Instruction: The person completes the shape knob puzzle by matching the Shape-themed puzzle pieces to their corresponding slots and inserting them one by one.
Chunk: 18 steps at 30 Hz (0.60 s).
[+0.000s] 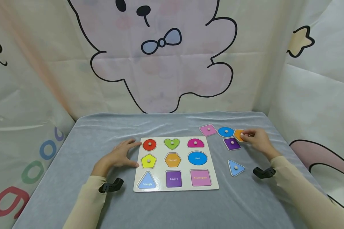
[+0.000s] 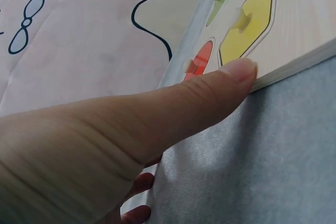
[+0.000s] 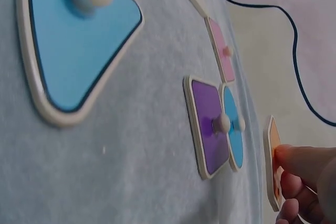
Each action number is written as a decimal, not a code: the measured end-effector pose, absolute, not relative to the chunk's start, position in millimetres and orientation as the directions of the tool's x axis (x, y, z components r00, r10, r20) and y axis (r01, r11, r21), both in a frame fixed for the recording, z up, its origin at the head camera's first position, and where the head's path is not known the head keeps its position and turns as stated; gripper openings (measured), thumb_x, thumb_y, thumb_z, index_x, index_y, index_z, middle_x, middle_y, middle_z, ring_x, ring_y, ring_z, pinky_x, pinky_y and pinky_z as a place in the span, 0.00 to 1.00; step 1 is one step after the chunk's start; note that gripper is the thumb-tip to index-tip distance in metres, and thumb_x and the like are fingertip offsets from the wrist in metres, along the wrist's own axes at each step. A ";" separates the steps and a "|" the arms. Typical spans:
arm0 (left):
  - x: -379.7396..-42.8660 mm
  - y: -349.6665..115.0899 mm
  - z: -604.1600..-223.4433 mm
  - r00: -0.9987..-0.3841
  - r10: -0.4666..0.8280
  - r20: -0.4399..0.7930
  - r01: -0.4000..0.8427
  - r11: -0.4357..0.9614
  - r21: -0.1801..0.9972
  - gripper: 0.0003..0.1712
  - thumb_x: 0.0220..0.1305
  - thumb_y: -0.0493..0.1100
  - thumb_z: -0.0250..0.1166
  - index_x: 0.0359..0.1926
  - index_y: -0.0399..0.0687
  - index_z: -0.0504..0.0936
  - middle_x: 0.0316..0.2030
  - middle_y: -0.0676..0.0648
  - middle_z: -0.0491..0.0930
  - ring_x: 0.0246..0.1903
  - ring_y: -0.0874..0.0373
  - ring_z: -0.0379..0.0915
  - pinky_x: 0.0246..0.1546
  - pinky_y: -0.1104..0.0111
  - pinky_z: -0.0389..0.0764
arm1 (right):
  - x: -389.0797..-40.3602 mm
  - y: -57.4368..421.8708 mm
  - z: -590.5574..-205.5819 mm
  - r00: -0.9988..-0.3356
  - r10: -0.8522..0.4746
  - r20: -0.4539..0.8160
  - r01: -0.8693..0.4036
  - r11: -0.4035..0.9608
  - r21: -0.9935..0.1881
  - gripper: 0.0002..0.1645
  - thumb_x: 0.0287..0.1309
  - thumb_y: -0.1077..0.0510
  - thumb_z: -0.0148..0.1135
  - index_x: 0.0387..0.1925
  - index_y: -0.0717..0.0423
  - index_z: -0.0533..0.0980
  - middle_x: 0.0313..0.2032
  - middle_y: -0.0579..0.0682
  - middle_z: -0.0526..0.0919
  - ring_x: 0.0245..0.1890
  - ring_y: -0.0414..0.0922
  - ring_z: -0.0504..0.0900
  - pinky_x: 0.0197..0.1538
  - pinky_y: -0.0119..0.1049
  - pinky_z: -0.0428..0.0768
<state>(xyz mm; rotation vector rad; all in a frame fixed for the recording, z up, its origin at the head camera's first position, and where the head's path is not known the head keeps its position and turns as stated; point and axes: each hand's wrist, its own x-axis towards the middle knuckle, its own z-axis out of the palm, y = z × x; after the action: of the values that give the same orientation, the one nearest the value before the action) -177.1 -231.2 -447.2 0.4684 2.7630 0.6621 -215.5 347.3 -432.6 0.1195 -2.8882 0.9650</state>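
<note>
Person's left arm forward, left hand fingers spread, thumb touching board at left edge. Right arm stretched out, right hand pinching orange hexagon, right of the board, near blue oval and purple square. Seated in board: red circle, green heart, pink half-circle, yellow pentagon.

A table is covered with a grey-blue velvety cloth. About midway between its left and right edges, a white shape-puzzle board is laid flat. Toward the far right corner, three knobbed pieces are grouped knob-up: a pink rectangle, set just beside the board's corner, a blue oval and a purple square. Farther from the far edge, a blue triangle is placed apart, between the board and the table's right edge.
</note>
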 end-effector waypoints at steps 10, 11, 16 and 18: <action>-177.3 -231.7 -448.9 -0.915 0.368 -0.167 0.252 0.843 0.476 0.55 0.47 0.60 0.80 0.75 0.59 0.65 0.77 0.36 0.56 0.75 0.32 0.49 0.70 0.29 0.51 | -209.7 322.7 -424.5 -0.982 -0.110 0.155 -0.183 0.761 -0.623 0.13 0.62 0.61 0.70 0.40 0.70 0.84 0.27 0.53 0.81 0.24 0.32 0.69 0.26 0.27 0.69; -177.3 -231.8 -448.9 -0.914 0.369 -0.167 0.253 0.842 0.476 0.55 0.47 0.60 0.80 0.75 0.59 0.65 0.77 0.36 0.56 0.75 0.32 0.49 0.70 0.29 0.51 | -209.4 320.1 -423.9 -0.981 -0.114 0.156 -0.188 0.759 -0.624 0.13 0.61 0.61 0.70 0.40 0.70 0.84 0.26 0.52 0.81 0.24 0.32 0.69 0.25 0.27 0.69; -177.5 -232.1 -448.5 -0.914 0.368 -0.170 0.250 0.842 0.477 0.55 0.46 0.61 0.80 0.75 0.59 0.65 0.77 0.36 0.56 0.75 0.32 0.49 0.69 0.28 0.50 | -208.8 308.4 -422.7 -0.975 -0.144 0.168 -0.218 0.745 -0.631 0.12 0.60 0.61 0.71 0.37 0.70 0.85 0.23 0.51 0.79 0.22 0.34 0.69 0.24 0.27 0.69; -177.4 -232.2 -448.1 -0.914 0.366 -0.173 0.247 0.843 0.479 0.56 0.46 0.61 0.80 0.75 0.59 0.65 0.77 0.36 0.55 0.75 0.32 0.48 0.69 0.28 0.50 | -208.7 304.0 -422.7 -0.974 -0.157 0.162 -0.225 0.741 -0.633 0.11 0.60 0.61 0.71 0.37 0.69 0.85 0.23 0.50 0.78 0.22 0.34 0.69 0.24 0.27 0.69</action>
<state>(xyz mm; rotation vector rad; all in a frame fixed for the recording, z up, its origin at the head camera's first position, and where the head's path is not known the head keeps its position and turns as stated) -177.4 -232.2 -448.1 0.4677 2.7635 0.6673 -208.7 304.0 -422.7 0.3124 -2.8394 1.0514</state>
